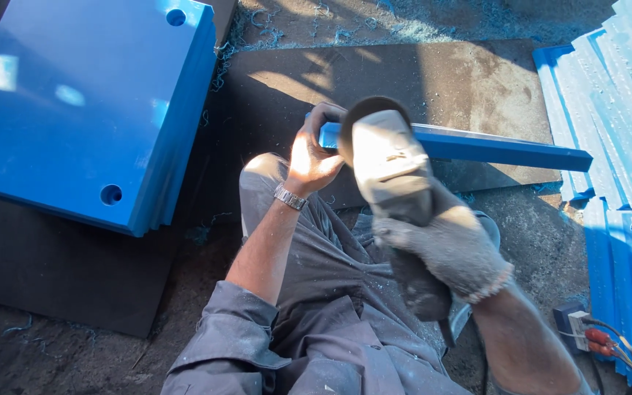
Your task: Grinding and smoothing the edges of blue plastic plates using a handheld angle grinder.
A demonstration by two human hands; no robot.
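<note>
right hand [451,249], gloved, grips the grey grinder [393,183] – fingers wrapped tight round its body. left hand [314,153] clasps the near end of the blue bar [491,148] – lying across a dark board [418,80] on the floor.

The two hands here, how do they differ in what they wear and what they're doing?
The left hand is bare, with a metal wristwatch at the wrist; the right hand wears a dusty knit glove. The left hand grips the end of the long blue bar, while the right hand grips the body of the grey angle grinder. The left hand reaches further forward; the right hand sits nearer the body. Both are closed around something, over the person's lap.
</note>
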